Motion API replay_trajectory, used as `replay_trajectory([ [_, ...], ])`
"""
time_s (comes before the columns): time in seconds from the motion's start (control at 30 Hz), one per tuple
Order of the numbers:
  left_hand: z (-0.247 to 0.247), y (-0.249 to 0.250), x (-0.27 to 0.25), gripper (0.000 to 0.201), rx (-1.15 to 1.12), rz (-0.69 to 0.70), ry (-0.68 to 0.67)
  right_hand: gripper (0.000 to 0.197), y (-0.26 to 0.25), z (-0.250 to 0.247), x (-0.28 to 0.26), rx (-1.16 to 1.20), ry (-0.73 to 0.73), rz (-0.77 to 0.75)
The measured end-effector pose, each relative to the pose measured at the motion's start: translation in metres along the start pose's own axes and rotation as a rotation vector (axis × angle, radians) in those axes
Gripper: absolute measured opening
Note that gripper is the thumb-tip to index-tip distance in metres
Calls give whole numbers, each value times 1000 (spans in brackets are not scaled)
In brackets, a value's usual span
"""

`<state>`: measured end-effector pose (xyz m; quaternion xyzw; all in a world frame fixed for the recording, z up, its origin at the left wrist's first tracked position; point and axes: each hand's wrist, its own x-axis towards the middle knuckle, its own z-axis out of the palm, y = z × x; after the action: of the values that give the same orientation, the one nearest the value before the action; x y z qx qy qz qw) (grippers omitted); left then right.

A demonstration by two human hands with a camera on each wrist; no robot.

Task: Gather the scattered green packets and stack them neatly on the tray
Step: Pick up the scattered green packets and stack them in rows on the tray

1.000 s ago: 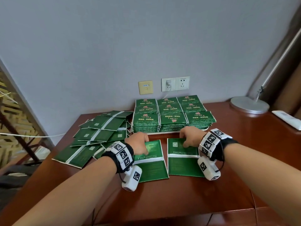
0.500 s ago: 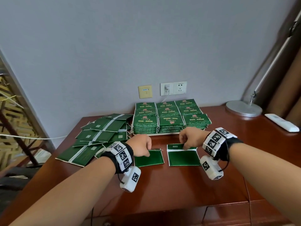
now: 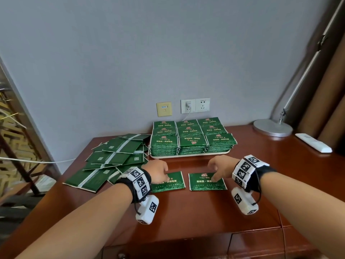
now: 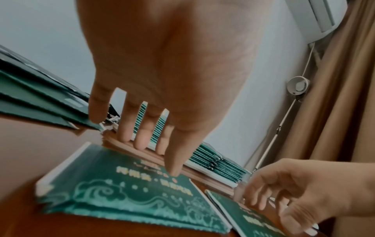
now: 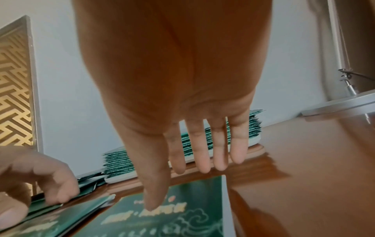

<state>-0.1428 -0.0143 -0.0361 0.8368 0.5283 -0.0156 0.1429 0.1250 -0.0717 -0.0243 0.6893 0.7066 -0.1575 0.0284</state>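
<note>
Left hand [image 3: 158,170], right hand [image 3: 221,166]: grip released, thumbs pressing two folded packets [image 3: 169,183] before tray [image 3: 188,156].

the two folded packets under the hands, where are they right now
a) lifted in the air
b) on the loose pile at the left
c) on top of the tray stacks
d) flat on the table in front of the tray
d: in the head view the left packet and the right packet lie flat on the table, side by side and short of the tray, with the left hand and right hand each touching one.
</note>
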Motion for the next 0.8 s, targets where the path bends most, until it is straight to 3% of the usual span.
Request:
replay_trajectory([
  [0.1,4,-5,2,62,58,-52,-33,60,3,4,-1,-21,-20,26],
  [0.23,7,-7,2,69,44,-71,-62,63,5,7,1,-15,-17,37],
  [0.5,5,-6,2,52,-55,-44,-40,63,3,9,8,28,-5,51],
  [0.67,-2,-5,6,40,-132,-17,1,33,4,1,15,214,41,26],
  [0.8,-17,-1,15,35,-229,-14,11,34,6,-14,25,377,119,8],
])
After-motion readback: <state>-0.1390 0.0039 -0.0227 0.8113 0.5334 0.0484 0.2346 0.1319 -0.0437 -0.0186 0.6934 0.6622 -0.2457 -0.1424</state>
